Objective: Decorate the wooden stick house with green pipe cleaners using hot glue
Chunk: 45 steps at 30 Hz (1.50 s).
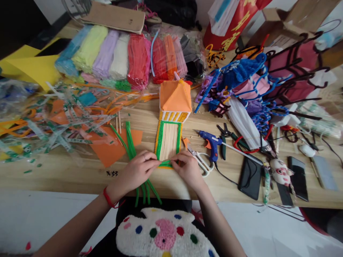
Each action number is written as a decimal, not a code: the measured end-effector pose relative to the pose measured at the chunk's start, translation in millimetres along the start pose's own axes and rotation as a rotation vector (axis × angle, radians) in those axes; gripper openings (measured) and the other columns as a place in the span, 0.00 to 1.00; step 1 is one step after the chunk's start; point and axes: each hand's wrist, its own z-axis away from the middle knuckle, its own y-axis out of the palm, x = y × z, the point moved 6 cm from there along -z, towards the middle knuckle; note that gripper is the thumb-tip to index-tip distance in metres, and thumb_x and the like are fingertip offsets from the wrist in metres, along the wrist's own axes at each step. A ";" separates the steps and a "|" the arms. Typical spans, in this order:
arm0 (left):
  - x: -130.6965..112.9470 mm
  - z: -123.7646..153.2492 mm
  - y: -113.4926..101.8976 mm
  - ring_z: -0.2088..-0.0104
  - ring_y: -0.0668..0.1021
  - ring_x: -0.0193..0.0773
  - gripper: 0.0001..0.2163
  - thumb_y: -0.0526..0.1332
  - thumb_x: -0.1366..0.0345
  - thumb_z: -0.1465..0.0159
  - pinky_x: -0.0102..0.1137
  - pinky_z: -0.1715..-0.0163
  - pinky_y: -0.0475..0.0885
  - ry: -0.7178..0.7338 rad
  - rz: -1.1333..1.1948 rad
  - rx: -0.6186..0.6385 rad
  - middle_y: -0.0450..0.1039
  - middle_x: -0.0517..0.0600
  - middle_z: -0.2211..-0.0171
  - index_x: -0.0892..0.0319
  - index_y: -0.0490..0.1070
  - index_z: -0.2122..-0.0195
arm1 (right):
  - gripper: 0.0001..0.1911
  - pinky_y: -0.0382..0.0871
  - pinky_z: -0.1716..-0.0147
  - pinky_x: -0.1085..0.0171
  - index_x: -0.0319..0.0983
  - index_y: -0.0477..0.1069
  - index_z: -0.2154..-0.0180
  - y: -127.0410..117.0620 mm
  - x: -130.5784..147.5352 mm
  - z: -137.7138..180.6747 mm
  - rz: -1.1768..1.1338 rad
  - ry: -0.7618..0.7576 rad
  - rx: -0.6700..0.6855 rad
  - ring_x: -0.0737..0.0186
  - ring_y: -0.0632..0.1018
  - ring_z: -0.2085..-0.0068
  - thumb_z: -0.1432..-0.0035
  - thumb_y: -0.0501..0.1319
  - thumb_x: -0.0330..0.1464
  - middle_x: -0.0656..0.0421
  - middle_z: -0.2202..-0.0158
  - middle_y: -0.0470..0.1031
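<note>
A small craft house lies on the table, with a peaked orange roof [175, 96] at its far end. Its near part is a panel of pale wooden sticks [169, 139] framed in green and yellow pipe cleaners. My left hand [143, 165] and my right hand [186, 167] meet at the panel's near edge. Between them they pinch a short green pipe cleaner [166, 162] laid along that edge. Fingers of both hands are closed at its two ends. Under my left hand lie several loose green pipe cleaners [130, 142], their ends hanging over the table edge.
Right of the panel lie white-handled scissors [204, 163], a blue glue gun [211, 142] with its cord, and a black phone [250, 176]. Orange sheets [107, 146] and plastic scraps [66, 117] cover the left. Bundles of coloured pipe cleaners [115, 57] stand behind.
</note>
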 end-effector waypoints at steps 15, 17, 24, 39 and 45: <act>-22.9 4.4 -0.9 0.63 0.73 0.38 0.08 0.58 0.72 0.37 0.35 0.64 0.71 0.245 -0.325 -0.046 0.75 0.49 0.64 0.60 0.72 0.58 | 0.07 0.66 0.65 0.63 0.39 0.74 0.74 3.0 10.4 3.8 0.171 -0.060 0.010 0.59 0.71 0.65 0.48 0.61 0.24 0.57 0.72 0.72; -24.0 4.3 -1.5 0.62 0.74 0.38 0.08 0.58 0.71 0.36 0.35 0.64 0.71 0.223 -0.320 -0.059 0.75 0.49 0.64 0.60 0.72 0.58 | 0.07 0.66 0.65 0.62 0.39 0.75 0.73 3.2 11.0 4.9 0.190 -0.068 0.020 0.58 0.71 0.65 0.47 0.61 0.24 0.57 0.72 0.72; -21.2 9.5 5.8 0.60 0.74 0.41 0.09 0.56 0.71 0.36 0.37 0.62 0.71 0.177 -0.353 -0.011 0.75 0.51 0.61 0.60 0.72 0.56 | 0.08 0.69 0.61 0.59 0.40 0.75 0.65 -5.6 14.9 10.7 0.160 -0.118 0.042 0.57 0.72 0.62 0.44 0.58 0.25 0.55 0.66 0.75; -22.2 13.5 9.1 0.58 0.73 0.42 0.11 0.53 0.72 0.34 0.39 0.59 0.70 0.209 -0.384 -0.014 0.75 0.54 0.59 0.62 0.72 0.54 | 0.09 0.70 0.60 0.61 0.38 0.71 0.60 7.5 21.3 30.2 0.174 -0.249 -0.006 0.59 0.73 0.60 0.37 0.53 0.26 0.55 0.66 0.75; -20.6 19.2 15.5 0.56 0.74 0.45 0.12 0.53 0.72 0.34 0.42 0.58 0.71 0.166 -0.360 -0.035 0.75 0.55 0.58 0.61 0.71 0.53 | 0.12 0.64 0.61 0.56 0.39 0.71 0.54 17.1 29.2 37.2 0.463 -0.358 0.041 0.56 0.71 0.60 0.37 0.54 0.29 0.54 0.63 0.77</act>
